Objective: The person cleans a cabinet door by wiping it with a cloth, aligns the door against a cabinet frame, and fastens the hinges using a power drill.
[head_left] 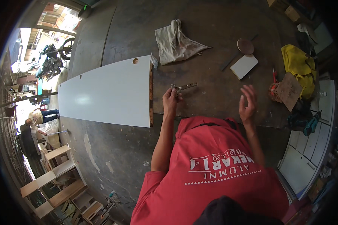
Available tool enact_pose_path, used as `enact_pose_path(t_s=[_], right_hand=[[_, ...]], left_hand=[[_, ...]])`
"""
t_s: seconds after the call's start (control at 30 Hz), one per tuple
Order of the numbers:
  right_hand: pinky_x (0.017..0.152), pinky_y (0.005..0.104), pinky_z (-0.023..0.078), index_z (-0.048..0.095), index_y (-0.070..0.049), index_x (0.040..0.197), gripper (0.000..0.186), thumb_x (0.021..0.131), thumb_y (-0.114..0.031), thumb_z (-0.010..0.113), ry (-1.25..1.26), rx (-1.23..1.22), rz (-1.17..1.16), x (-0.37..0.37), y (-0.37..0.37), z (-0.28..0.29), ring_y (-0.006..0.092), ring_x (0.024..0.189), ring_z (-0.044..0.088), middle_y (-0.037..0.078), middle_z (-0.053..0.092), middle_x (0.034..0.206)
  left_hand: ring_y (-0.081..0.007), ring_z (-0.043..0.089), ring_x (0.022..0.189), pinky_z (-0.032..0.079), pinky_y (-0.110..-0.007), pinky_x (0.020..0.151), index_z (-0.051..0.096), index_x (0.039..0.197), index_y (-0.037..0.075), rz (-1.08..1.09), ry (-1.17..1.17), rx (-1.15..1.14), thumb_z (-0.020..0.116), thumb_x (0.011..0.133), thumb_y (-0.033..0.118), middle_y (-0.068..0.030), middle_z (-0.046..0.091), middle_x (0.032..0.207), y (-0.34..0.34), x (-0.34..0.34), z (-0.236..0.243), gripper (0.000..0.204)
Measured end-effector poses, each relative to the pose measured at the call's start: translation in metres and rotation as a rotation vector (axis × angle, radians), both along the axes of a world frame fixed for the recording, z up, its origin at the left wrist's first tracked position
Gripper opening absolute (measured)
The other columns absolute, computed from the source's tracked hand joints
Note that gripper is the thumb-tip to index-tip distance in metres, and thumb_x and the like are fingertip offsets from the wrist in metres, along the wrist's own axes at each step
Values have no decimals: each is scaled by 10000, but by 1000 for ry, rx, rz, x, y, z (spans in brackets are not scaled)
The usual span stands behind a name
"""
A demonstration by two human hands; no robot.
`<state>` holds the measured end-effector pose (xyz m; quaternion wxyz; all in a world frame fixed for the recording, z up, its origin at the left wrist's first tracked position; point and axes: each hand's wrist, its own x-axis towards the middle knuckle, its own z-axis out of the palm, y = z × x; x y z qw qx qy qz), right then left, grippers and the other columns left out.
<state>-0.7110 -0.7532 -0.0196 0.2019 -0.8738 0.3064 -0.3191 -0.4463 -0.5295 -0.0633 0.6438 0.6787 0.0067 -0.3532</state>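
Two bare hands are seen above the brown surface (210, 103). By the left hand (170, 99), one metal cabinet hinge (189, 87) is gripped between thumb and fingers, near the end of a white panel (109, 93); the right hand (248, 105) is held open, fingers loosely curled, with nothing seen in it. Good handling would probably be had by pinching the hinge at one end, leaving its arm free to pivot, and by steadying it with the right hand well clear of the panel's finish.

Counted outward: one panel, in which two round holes (135, 61) are plainly seen; one pale cloth (176, 43); one white rectangular block (244, 67); one round disc (245, 46); one teal power tool (311, 124); farthest, one motorcycle (50, 62).
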Motion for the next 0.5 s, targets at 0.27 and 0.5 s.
enact_pose_path(t_s=[0.27, 0.5], right_hand=[[950, 429, 489, 574, -58, 1240, 371, 878, -103, 639, 10, 105, 550, 99, 48, 61, 357, 1117, 605, 147, 647, 1158], [651, 465, 529, 563, -72, 1193, 337, 914, -245, 636, 379, 387, 621, 121, 65, 0, 398, 818, 672, 169, 696, 926]], left_hand=[[-89, 570, 588, 509, -250, 543, 620, 1118, -28, -137, -81, -81, 494, 1027, 174, -47, 624, 756, 2, -29, 38, 255], [-133, 657, 823, 534, -266, 704, 562, 1298, 12, -126, -157, -36, 561, 987, 167, -91, 687, 999, 17, -41, 65, 348]])
